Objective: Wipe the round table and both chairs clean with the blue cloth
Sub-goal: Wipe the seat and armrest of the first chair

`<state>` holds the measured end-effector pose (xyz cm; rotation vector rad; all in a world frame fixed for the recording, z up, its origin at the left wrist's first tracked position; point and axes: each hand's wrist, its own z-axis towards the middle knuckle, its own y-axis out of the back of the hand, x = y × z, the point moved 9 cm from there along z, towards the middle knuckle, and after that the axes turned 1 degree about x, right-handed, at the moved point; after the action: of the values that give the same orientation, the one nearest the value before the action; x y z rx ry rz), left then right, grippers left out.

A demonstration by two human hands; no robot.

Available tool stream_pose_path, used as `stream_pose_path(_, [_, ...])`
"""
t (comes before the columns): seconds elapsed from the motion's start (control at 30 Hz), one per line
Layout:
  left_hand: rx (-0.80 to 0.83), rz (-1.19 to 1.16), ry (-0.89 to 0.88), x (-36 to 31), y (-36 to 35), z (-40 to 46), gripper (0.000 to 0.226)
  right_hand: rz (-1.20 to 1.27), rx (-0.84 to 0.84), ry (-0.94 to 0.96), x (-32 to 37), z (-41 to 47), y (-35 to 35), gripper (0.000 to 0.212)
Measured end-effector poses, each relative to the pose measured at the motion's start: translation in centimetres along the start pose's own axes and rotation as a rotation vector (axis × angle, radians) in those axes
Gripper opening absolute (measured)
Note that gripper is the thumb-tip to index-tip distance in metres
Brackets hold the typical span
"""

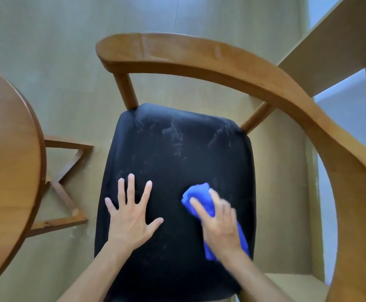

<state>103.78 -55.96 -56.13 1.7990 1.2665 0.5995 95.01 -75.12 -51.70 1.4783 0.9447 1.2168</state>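
Blue, soft crumpled cloth [201,198] lies bunched under the right hand [219,223], fingers curled round it on the black padded chair seat [173,149]; left hand [132,216] spread flat beside; limp and light, best gripped wadded; round wooden counter [7,162] at left.

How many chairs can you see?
1. The chair, with a black seat and curved wooden back, stands right under the two hands, beside the round table. The task names a second chair; it is out of view.
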Motion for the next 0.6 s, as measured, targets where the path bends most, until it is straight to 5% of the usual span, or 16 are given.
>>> stream_pose_path(0.07, [-0.03,-0.021,-0.011,-0.1,0.1,0.0,0.103,0.081,0.012,-0.259,-4.1,5.1,0.8,0.048])
stream_pose_path(0.2, [-0.069,-0.027,-0.023,0.0,0.3,0.1,0.103,0.032,-0.166,-0.558,-7.2,12.6,2.0,0.053])
stream_pose_path(0.4, [-0.069,-0.07,-0.01,-0.3,1.1,-0.2,0.103,0.102,-0.039,-0.06,4.4,-0.1,-0.9,0.056])
stream_pose_path(0.5, [-0.059,-0.1,0.001,-0.2,1.4,-0.3,0.104,0.127,0.057,0.261,4.3,-0.6,-0.7,0.059])
stream_pose_path(0.6, [-0.084,-0.093,-0.019,-0.3,1.4,-0.1,0.106,0.168,0.041,-0.036,-2.8,6.8,0.8,0.043])
